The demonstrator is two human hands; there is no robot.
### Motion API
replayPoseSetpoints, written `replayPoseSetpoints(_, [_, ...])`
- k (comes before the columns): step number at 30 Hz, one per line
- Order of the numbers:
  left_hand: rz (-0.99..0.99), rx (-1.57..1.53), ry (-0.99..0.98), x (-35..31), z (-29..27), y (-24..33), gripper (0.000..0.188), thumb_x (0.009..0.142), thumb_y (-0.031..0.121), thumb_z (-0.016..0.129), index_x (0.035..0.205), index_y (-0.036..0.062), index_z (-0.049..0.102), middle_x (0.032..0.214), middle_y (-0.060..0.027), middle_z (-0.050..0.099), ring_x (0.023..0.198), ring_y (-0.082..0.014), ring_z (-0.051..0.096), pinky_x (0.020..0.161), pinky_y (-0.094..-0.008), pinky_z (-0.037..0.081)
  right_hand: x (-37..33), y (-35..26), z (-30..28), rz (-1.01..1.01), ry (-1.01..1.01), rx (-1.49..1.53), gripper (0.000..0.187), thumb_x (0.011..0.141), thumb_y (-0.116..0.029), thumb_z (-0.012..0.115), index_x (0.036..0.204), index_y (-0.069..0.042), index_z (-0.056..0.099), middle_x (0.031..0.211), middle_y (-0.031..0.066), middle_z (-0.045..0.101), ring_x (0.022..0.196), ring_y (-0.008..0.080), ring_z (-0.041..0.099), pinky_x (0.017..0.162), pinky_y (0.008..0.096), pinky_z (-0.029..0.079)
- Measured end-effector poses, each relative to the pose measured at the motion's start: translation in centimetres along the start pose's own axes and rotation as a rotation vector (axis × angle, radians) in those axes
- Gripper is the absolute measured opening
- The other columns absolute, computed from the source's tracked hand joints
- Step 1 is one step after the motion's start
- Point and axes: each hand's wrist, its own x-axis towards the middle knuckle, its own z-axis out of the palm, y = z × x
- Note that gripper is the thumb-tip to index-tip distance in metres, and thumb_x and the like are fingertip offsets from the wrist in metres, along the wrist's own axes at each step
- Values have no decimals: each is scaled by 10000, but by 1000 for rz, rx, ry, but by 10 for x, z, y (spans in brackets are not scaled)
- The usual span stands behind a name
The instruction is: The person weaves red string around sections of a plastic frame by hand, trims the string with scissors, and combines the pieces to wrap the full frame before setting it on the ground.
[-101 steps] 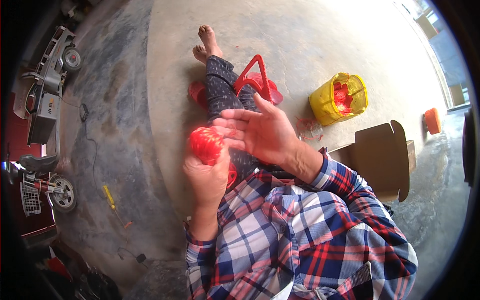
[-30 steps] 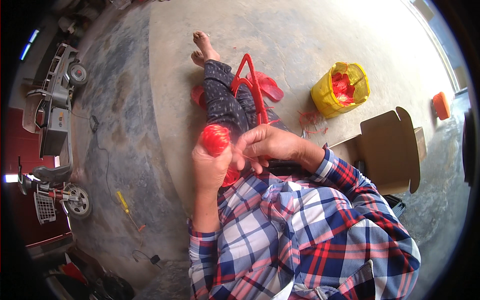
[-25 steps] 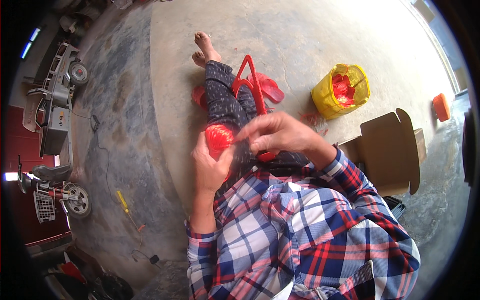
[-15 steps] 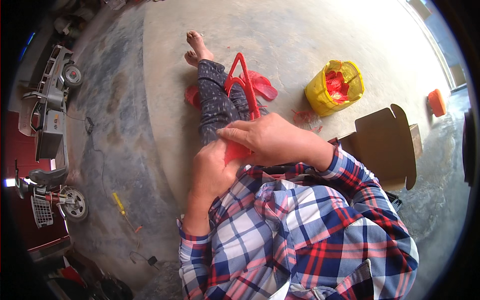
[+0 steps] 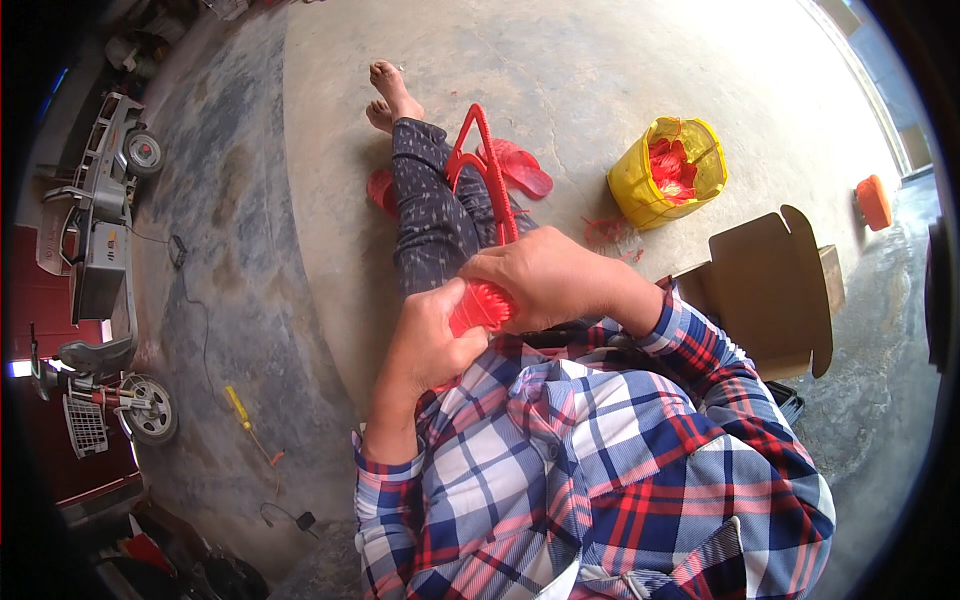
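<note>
A red ridged piece (image 5: 478,308), with a row of small teeth-like folds, sits between my two hands above my lap. My left hand (image 5: 428,335) is closed around its near left side, thumb pressed against it. My right hand (image 5: 548,278) grips its far right side with bent fingers, partly hiding it. Just beyond my hands, a long red loop with a textured edge (image 5: 497,190) stretches over my legs; whether it joins the ridged piece is hidden by my right hand.
Red slippers (image 5: 522,170) lie by my legs. To the right stand a yellow bucket-like container (image 5: 632,185) of red pieces, an open cardboard box (image 5: 775,290) and an orange block-shaped object (image 5: 873,203). A yellow-handled tool (image 5: 236,404) lies left, near a parked scooter (image 5: 110,400).
My right hand's fingers have drawn back to the right from over my left hand. The red piece has turned, and its ridged face now shows between my hands.
</note>
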Motion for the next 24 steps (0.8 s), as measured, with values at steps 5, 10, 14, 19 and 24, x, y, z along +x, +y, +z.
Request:
replayPoseSetpoints(5, [34, -411, -36, -2, -6, 5, 283, 705, 67, 620, 972, -25, 606, 834, -91, 655, 758, -173, 634, 723, -290, 492, -3, 34, 20, -8, -48, 522, 373, 749, -339, 752, 938, -43, 626, 815, 65, 677, 699, 199, 649, 630, 323, 505])
replayPoseSetpoints(10, [-30, -937, 395, 2, 1, -17, 265, 775, 39, 635, 1035, 24, 586, 883, -51, 639, 776, -136, 619, 758, -255, 495, -10, 16, 18, 252, -27, 1003, 191, 883, -202, 667, 810, -34, 616, 702, 3, 631, 632, 57, 569, 559, 226, 450])
replayPoseSetpoints(14, [-171, -909, 454, 3, 3, -28, 208, 813, 17, 641, 1013, 25, 583, 864, -59, 636, 757, -119, 610, 723, -237, 489, -23, 3, 15, 31, 73, 1010, 178, 871, -162, 675, 792, -21, 602, 808, 38, 638, 772, 121, 592, 679, 278, 467])
replayPoseSetpoints(19, [-210, -890, 457, 4, 4, -32, 300, 809, 86, 649, 1081, -3, 559, 859, -97, 642, 746, -143, 616, 732, -255, 492, -17, -15, 12, -366, 290, 715, 155, 842, -129, 700, 794, -22, 598, 864, 49, 628, 851, 135, 583, 766, 298, 460])
replayPoseSetpoints(24, [-168, -912, 424, -1, -1, -18, 317, 793, 81, 641, 1086, -9, 561, 874, -92, 642, 747, -158, 617, 742, -275, 493, -20, 13, 23, 193, 377, 1393, 114, 884, -128, 647, 837, -69, 560, 728, -8, 595, 690, 55, 561, 621, 213, 436])
